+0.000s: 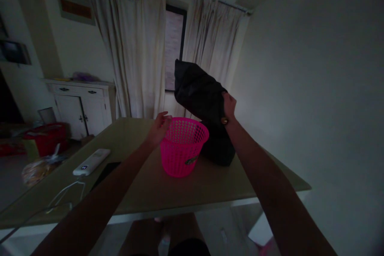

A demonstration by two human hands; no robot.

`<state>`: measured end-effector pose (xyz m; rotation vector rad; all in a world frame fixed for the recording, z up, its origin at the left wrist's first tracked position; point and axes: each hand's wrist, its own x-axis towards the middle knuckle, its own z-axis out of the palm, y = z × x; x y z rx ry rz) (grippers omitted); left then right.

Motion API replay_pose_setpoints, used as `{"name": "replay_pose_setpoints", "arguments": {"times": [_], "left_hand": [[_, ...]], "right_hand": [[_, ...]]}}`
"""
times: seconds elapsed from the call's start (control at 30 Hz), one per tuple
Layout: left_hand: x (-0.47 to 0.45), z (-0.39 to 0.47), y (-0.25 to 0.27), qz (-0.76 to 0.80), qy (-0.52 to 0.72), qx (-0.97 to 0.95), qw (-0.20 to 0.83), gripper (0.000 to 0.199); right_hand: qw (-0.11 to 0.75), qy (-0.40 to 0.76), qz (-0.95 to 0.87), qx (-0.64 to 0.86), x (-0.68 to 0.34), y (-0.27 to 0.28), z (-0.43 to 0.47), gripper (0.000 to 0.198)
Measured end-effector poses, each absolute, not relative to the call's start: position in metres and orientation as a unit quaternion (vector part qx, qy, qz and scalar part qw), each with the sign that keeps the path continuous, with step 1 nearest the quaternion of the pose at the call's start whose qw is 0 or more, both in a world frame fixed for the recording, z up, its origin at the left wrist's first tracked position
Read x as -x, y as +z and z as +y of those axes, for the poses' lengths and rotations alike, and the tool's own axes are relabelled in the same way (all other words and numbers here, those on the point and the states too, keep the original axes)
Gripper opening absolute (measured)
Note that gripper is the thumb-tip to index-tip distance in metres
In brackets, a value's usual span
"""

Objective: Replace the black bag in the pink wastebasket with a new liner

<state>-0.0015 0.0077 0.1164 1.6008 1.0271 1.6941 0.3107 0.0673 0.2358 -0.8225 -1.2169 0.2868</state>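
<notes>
A bright pink perforated plastic basket (183,150) stands upright on the table (144,192). My left hand (159,127) hovers at the basket's left rim with fingers loosely curled, holding nothing. My right hand (229,106) grips a large black plastic bag (201,96), lifted above and behind the basket; the bag's lower part rests on the table to the right of the basket.
A white power bank (91,161) with a cable and a dark flat phone (105,174) lie on the table's left side. A white cabinet (81,106) stands against the far wall, a red bin (46,138) beside it. Curtains hang behind the table.
</notes>
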Motion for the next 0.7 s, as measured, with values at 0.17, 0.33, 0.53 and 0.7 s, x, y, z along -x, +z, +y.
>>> {"name": "replay_pose_setpoints", "arguments": {"times": [0.17,0.33,0.53,0.7], "left_hand": [[0.022,0.049,0.155,0.322,0.702,-0.44,0.458,0.086],[0.026,0.043,0.159,0.31,0.691,-0.464,0.46,0.072],[0.033,0.03,0.139,0.386,0.543,-0.65,0.367,0.059],[0.03,0.017,0.141,0.4,0.368,-0.767,0.341,0.06]], "right_hand": [[0.675,0.031,-0.662,0.324,-0.248,0.188,0.045,0.039],[0.438,0.004,-0.845,0.307,-0.248,0.146,0.04,0.068],[0.257,0.119,-0.891,0.355,-0.273,0.141,0.042,0.076],[0.326,0.125,-0.833,0.429,-0.267,0.149,0.039,0.035]]}}
